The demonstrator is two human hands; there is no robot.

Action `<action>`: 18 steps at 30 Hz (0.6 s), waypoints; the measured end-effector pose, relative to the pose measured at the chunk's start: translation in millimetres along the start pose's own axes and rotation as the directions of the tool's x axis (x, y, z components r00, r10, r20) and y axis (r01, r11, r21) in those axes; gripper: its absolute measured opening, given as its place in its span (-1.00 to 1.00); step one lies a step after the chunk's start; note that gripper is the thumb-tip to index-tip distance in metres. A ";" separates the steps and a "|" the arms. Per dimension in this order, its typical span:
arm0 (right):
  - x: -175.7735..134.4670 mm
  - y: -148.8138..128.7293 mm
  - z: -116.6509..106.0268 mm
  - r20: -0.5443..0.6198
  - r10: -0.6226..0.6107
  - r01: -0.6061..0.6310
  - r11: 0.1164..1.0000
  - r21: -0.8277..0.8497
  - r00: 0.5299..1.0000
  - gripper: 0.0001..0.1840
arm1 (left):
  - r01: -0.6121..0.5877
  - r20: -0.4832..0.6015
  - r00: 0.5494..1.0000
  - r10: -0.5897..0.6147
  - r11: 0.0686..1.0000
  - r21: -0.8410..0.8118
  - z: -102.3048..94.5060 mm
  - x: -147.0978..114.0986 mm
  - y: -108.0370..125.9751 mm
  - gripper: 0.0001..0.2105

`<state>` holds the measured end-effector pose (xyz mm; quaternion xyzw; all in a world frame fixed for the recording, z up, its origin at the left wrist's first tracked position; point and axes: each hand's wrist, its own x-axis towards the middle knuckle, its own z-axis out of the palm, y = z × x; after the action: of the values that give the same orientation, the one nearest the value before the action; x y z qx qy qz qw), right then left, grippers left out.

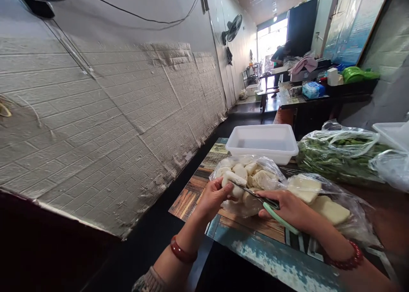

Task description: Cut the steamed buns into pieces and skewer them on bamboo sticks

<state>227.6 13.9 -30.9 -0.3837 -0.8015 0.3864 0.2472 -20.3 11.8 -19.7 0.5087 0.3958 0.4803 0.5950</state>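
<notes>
My left hand is closed round a thick white roll-shaped piece of food, held above an open clear plastic bag. Several pale round pieces of the same look fill that bag. My right hand grips a pair of scissors with light green handles. Their blades reach left to the white piece, touching or overlapping it; whether they cut into it I cannot tell. Just right of my right hand, a second clear bag holds pale yellowish blocks.
Behind the bags stands a white plastic tub on the wood-patterned table. A bag of green vegetables lies at the right. Along the left runs a brick-patterned wall. A person stands far back beyond another cluttered table.
</notes>
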 end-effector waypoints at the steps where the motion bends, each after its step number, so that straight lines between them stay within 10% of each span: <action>1: 0.5 2.1 0.6 0.004 -0.005 0.005 1.000 0.009 1.000 -0.54 | 0.002 0.006 1.000 -0.002 1.000 -0.004 -1.0 0.3 -0.7 -0.59; 18: -1.6 -2.4 -1.2 -0.045 0.065 -0.067 0.997 -0.045 0.997 -0.29 | 0.007 -0.011 1.000 -0.007 0.999 -0.044 1.9 6.8 -3.3 -0.65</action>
<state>228.3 12.1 -28.5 -0.4237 -0.7916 0.3673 0.2429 -16.4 17.9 -22.4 0.4916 0.3902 0.4894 0.6054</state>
